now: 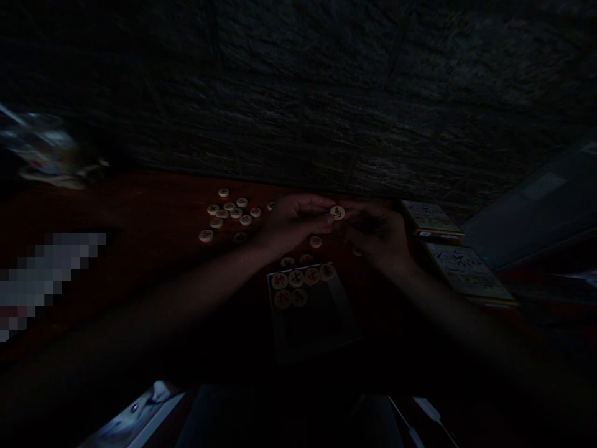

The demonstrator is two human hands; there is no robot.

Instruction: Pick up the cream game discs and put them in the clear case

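Observation:
My left hand [301, 214] pinches a round Chinese chess piece [337, 213] between thumb and fingers, its black character facing me. Close beside it on the right is my right hand [380, 235], fingers loosely curved, with a dark gap between thumb and fingers; whether its fingertips touch the piece I cannot tell. Below the hands lies a shallow square box [317, 320], with several red and black pieces in two rows at its far left. A loose red-marked piece [316, 242] rests on the table beneath my hands. Another piece [357, 251] is partly hidden by my right hand.
Several loose pieces [236, 213] are scattered left of my hands on the reddish-brown table [153, 205]. Two flat printed boxes [469, 270] lie at the right. A plastic cup [46, 146] stands far left. A dark stone wall [298, 93] rises behind. The light is very dim.

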